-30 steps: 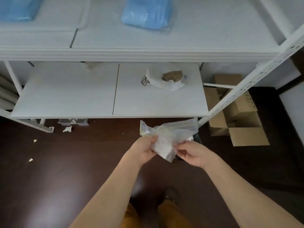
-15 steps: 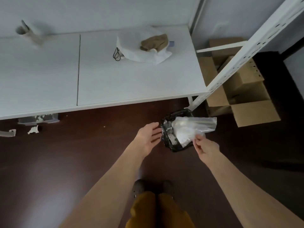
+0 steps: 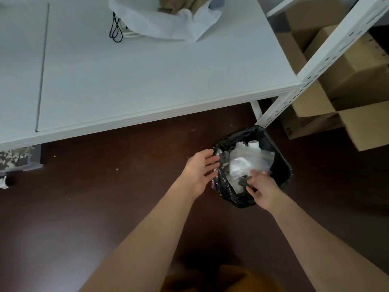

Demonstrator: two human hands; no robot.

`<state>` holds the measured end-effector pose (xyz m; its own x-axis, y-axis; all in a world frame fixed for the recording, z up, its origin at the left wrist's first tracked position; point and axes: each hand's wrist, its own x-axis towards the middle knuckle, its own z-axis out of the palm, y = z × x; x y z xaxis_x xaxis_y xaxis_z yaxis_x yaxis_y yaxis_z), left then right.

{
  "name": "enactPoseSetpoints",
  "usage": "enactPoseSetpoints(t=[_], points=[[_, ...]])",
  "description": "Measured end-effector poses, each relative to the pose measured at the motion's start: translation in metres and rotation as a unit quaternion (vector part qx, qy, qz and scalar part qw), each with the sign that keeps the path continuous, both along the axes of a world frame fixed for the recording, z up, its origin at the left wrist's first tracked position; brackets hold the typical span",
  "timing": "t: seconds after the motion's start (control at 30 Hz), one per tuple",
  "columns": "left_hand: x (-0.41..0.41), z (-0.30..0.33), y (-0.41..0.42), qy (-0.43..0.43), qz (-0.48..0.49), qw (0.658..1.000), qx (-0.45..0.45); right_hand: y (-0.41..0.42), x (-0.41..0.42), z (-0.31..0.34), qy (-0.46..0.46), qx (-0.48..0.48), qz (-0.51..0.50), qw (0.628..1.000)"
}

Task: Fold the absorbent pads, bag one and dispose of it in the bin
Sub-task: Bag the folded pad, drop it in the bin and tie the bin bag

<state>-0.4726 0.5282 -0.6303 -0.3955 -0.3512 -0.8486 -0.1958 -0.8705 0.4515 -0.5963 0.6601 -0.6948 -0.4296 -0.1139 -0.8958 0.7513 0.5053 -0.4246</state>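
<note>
Black liner, that's the bin [image 3: 280, 165], sitting on the dark floor [image 3: 105, 197] just off the corner of the white shelf [image 3: 147, 81], right beside the shelf's slotted post [image 3: 315, 66]. And inside it lies the bag [image 3: 250, 163], clear plastic with the white folded pad [image 3: 240, 165] showing through, resting on top of the other rubbish, a small white tube-like piece [image 3: 253, 144] poking up behind it.

The left hand [image 3: 199, 171] hangs at the bin's left rim, palm turned inward, fingers straight and a little spread, holding nothing; the fingertips sit right at the liner's edge, and whether they touch it is too close to call. The right hand [image 3: 262, 187] is over the near side of the bin, fingers loosely bent and splayed just above the bag's near edge, not clamped on anything that can be seen.

Up on the shelf, a white cloth bag [image 3: 168, 24] with a black cord [image 3: 115, 28] and something tan [image 3: 179, 5] tucked in it. Cardboard boxes [image 3: 347, 81] are stacked behind the post on the right. Mustard-coloured trousers [image 3: 221, 279] are visible at the bottom edge.
</note>
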Motion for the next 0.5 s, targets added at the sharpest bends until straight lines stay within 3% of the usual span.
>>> enactPoseSetpoints(t=[0.1, 0.17, 0.33, 0.5], points=[[0.005, -0.011, -0.003, -0.003, 0.001, 1.000, 0.006, -0.004, 0.001, -0.015, 0.040, 0.108, 0.156, 0.981], [0.010, -0.007, -0.002, -0.009, 0.010, 1.000, 0.023, 0.000, 0.003, -0.011, 0.060, 0.125, 0.223, 0.965], [0.017, 0.045, 0.004, -0.018, 0.036, 0.998, 0.046, 0.013, 0.006, 0.049, 0.020, 0.114, 0.262, 0.958], [0.020, 0.140, 0.013, -0.014, 0.052, 0.997, 0.055, 0.019, 0.008, 0.143, 0.022, 0.086, 0.250, 0.964]])
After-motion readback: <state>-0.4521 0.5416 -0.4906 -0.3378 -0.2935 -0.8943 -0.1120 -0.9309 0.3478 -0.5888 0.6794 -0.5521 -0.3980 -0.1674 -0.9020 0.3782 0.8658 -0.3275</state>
